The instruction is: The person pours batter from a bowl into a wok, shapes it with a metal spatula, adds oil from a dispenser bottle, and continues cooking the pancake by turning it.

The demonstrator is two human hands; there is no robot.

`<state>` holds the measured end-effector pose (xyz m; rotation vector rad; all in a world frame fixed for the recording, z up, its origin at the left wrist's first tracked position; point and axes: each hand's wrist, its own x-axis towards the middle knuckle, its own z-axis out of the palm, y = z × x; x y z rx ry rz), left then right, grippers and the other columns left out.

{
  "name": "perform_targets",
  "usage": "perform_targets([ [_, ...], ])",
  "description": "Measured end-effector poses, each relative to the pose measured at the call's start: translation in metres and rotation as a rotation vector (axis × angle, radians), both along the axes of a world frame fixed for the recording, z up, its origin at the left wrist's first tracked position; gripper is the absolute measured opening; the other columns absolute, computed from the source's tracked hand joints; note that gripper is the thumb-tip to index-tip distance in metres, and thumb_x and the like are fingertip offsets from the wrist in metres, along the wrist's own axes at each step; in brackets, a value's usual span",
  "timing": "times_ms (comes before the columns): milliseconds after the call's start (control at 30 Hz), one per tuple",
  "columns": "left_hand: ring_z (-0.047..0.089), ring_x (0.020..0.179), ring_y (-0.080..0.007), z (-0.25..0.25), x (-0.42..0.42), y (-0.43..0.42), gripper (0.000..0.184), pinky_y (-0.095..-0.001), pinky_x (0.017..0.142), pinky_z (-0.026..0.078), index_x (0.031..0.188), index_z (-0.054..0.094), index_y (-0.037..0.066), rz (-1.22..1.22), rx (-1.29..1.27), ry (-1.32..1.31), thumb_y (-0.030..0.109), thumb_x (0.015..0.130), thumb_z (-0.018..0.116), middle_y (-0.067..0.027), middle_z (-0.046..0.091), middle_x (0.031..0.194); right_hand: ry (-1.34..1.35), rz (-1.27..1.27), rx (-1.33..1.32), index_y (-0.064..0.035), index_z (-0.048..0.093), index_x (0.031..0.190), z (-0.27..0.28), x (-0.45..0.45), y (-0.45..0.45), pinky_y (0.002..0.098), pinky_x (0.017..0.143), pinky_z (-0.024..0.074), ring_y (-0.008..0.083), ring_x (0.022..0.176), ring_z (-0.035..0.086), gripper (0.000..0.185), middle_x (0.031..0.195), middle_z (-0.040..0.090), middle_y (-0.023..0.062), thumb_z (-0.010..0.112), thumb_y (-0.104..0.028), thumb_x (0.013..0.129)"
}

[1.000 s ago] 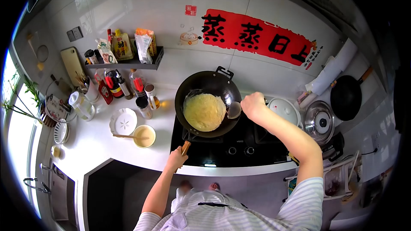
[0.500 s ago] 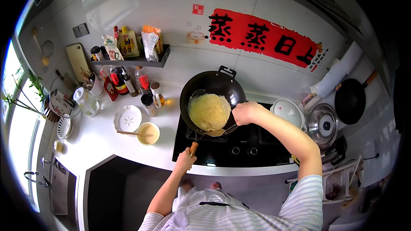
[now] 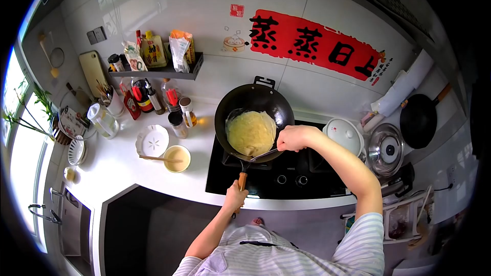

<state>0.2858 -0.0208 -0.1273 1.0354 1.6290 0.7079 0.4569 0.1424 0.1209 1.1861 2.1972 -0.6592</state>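
Note:
A dark wok [image 3: 240, 99] sits over the hob, its wooden handle [image 3: 242, 179] pointing toward me. My left hand [image 3: 236, 196] is closed around that handle. Inside the wok lies a thin pale-yellow pancake [image 3: 250, 130], spread over the bottom and lower side. Over the wok's right rim, my right hand [image 3: 294, 138] grips a spatula [image 3: 265, 155]. The spatula's metal part reaches along the near edge of the pancake; I cannot tell whether its tip is under it.
On the counter left of the black hob [image 3: 266, 186] stand a bowl of pale batter [image 3: 176, 166] with a stick across it, a white dish [image 3: 152, 141] and several bottles. A white lidded pot [image 3: 343, 135] and a steel lid [image 3: 386, 149] are at the right.
My left hand and the wok handle have swung to the right. The spatula has shifted slightly left along the wok's near edge.

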Motion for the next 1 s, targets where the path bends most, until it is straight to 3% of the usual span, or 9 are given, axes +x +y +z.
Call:
perform_targets([
  [167, 0.060, 0.045, -0.0213, -0.001, 0.005, 0.000, 0.032, -0.0340, 0.040, 0.050, 0.103, 0.045, -0.003, -0.003, -0.003, -0.027, 0.009, 0.078, 0.060, -0.0148, 0.058, 0.062, 0.068, 0.004, -0.029, -0.0046, 0.068, 0.086, -0.021, 0.004, 0.001, 0.0396, 0.056, 0.0511, 0.0265, 0.059, 0.062, 0.025, 0.068, 0.065, 0.0131, 0.053, -0.025, 0.088],
  [233, 0.060, 0.045, -0.0211, -0.006, 0.010, -0.001, 0.030, -0.0344, 0.041, 0.050, 0.103, 0.045, -0.003, 0.012, 0.014, -0.061, 0.008, 0.079, 0.059, -0.0140, 0.058, 0.061, 0.174, 0.111, 0.130, -0.0052, 0.067, 0.092, -0.032, 0.003, -0.004, 0.0388, 0.063, 0.0509, 0.0280, 0.065, 0.063, 0.023, 0.071, 0.065, 0.0133, 0.053, -0.024, 0.090],
  [267, 0.060, 0.045, -0.0211, -0.008, 0.013, -0.001, 0.030, -0.0344, 0.041, 0.050, 0.103, 0.045, -0.003, 0.008, 0.015, -0.058, 0.008, 0.079, 0.059, -0.0140, 0.058, 0.061, 0.180, 0.124, 0.189, -0.0061, 0.068, 0.094, -0.041, 0.004, -0.005, 0.0423, 0.075, 0.0507, 0.0335, 0.084, 0.064, 0.024, 0.086, 0.067, 0.0151, 0.054, -0.025, 0.090],
  [367, 0.060, 0.046, -0.0214, -0.011, 0.022, -0.001, 0.029, -0.0346, 0.041, 0.050, 0.102, 0.045, -0.002, 0.002, 0.034, -0.072, 0.008, 0.079, 0.059, -0.0134, 0.057, 0.061, 0.212, 0.064, 0.237, -0.0072, 0.068, 0.095, -0.063, 0.006, -0.008, 0.0442, 0.079, 0.0501, 0.0349, 0.093, 0.063, 0.024, 0.095, 0.067, 0.0153, 0.053, -0.026, 0.090],
  [633, 0.059, 0.045, -0.0213, -0.007, 0.037, -0.002, 0.025, -0.0349, 0.040, 0.050, 0.098, 0.043, -0.001, 0.053, 0.004, -0.154, 0.009, 0.079, 0.058, -0.0126, 0.057, 0.062, 0.368, -0.043, 0.296, -0.0058, 0.068, 0.085, -0.072, 0.008, -0.043, 0.0453, 0.071, 0.0511, 0.0361, 0.082, 0.064, 0.023, 0.084, 0.067, 0.0163, 0.056, -0.026, 0.089],
  [800, 0.058, 0.045, -0.0205, -0.002, 0.037, -0.002, 0.024, -0.0342, 0.039, 0.049, 0.097, 0.043, 0.000, 0.056, -0.004, -0.141, 0.007, 0.079, 0.059, -0.0115, 0.056, 0.061, 0.490, -0.127, 0.416, 0.0003, 0.065, 0.082, -0.105, -0.011, -0.057, 0.0470, 0.066, 0.0515, 0.0378, 0.077, 0.065, 0.026, 0.081, 0.065, 0.0211, 0.055, -0.022, 0.090],
  [833, 0.058, 0.044, -0.0201, -0.003, 0.038, -0.002, 0.024, -0.0339, 0.039, 0.049, 0.097, 0.043, 0.000, 0.061, -0.013, -0.155, 0.007, 0.079, 0.059, -0.0110, 0.056, 0.061, 0.403, -0.144, 0.362, -0.0051, 0.062, 0.092, -0.102, -0.013, -0.062, 0.0476, 0.069, 0.0512, 0.0379, 0.082, 0.064, 0.022, 0.083, 0.065, 0.0184, 0.052, -0.025, 0.093],
  [1000, 0.057, 0.044, -0.0188, -0.005, 0.040, 0.000, 0.029, -0.0329, 0.039, 0.049, 0.096, 0.043, 0.001, 0.061, 0.001, -0.174, 0.009, 0.080, 0.066, -0.0103, 0.056, 0.061, 0.558, -0.267, 0.431, -0.0027, 0.061, 0.090, -0.126, -0.016, -0.083, 0.0480, 0.064, 0.0501, 0.0377, 0.076, 0.064, 0.024, 0.078, 0.065, 0.0202, 0.052, -0.025, 0.094],
])
